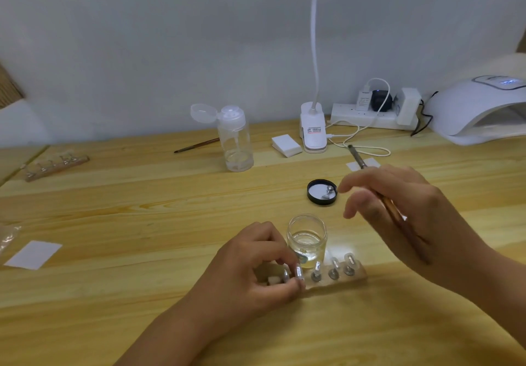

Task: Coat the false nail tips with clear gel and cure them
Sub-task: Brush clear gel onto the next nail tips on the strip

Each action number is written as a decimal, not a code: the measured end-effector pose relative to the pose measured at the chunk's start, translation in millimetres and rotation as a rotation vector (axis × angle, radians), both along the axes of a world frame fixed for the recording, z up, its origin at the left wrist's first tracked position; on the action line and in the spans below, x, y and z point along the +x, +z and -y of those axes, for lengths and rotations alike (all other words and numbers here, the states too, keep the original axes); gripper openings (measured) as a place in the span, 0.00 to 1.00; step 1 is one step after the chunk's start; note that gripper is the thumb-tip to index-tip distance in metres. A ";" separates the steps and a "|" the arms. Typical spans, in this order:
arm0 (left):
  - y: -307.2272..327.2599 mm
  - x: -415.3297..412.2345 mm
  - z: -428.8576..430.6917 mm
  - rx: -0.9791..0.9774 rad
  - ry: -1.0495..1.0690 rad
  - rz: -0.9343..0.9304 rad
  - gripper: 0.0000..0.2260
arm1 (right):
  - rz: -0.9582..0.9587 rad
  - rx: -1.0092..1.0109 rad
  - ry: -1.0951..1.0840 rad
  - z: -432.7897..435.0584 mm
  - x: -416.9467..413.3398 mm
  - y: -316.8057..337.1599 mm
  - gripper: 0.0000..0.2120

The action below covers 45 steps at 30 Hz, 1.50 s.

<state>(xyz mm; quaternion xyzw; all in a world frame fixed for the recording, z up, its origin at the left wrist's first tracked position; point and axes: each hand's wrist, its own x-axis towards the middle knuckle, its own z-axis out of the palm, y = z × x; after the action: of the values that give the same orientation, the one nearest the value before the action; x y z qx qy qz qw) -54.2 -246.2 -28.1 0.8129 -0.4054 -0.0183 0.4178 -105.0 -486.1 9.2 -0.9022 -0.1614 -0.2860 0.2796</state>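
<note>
A false nail tip (298, 271) on the holder strip (355, 276) is pinched between the curled fingers (270, 247) of the left hand (250, 268), with the gel jar (306, 240) just beside them. The brush (355, 157) is gripped by the loosely curled fingers of the right hand (404, 212).

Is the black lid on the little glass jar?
No, the black lid lies on the table behind the open glass jar.

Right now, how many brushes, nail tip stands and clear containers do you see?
Brushes: 2 (held brush, lying brush)
Nail tip stands: 2 (near stand, far stand)
Clear containers: 2 (gel jar, pump bottle)
Total: 6
</note>
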 end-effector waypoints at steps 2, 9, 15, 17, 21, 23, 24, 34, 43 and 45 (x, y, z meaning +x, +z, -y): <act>0.3 0.4 -0.6 0.012 -0.005 0.044 0.05 | 0.015 0.066 -0.016 -0.6 -0.7 -1.4 0.20; 5.7 0.1 -0.3 0.099 0.011 0.364 0.04 | 0.117 0.186 -0.021 -5.8 -2.6 -1.7 0.22; 6.3 -0.3 0.7 0.103 0.022 0.491 0.01 | 0.170 0.139 -0.004 -7.5 -2.8 -7.5 0.23; 5.6 -0.7 1.9 0.092 0.029 0.598 0.03 | 0.182 0.142 -0.003 -8.3 -2.4 -8.4 0.23; 5.4 -3.7 2.9 -0.041 0.071 0.616 0.04 | 0.165 0.243 0.026 -8.1 -2.4 -9.8 0.19; 6.6 -5.0 1.8 -0.129 0.106 0.550 0.02 | 0.153 0.304 0.045 -8.7 -3.3 -10.8 0.18; 7.1 -5.2 1.1 -0.165 0.128 0.519 0.02 | 0.161 0.327 0.063 -10.1 -4.3 -11.1 0.19; 10.4 -2.8 1.6 -0.311 0.228 0.234 0.04 | 0.259 0.117 0.168 -33.7 -18.3 -17.9 0.28; 10.0 -3.5 1.1 -0.288 0.224 0.209 0.02 | 0.262 0.116 0.178 -35.3 -18.3 -19.6 0.28; 9.8 -2.9 1.4 -0.274 0.232 0.217 0.03 | 0.261 0.111 0.173 -35.9 -17.8 -20.0 0.28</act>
<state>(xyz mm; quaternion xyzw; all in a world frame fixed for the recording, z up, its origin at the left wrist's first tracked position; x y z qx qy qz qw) -57.2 -247.6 -18.3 0.7868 -0.3504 0.1729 0.4778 -122.9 -450.2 -10.8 -0.8233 -0.2575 -0.3839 0.3294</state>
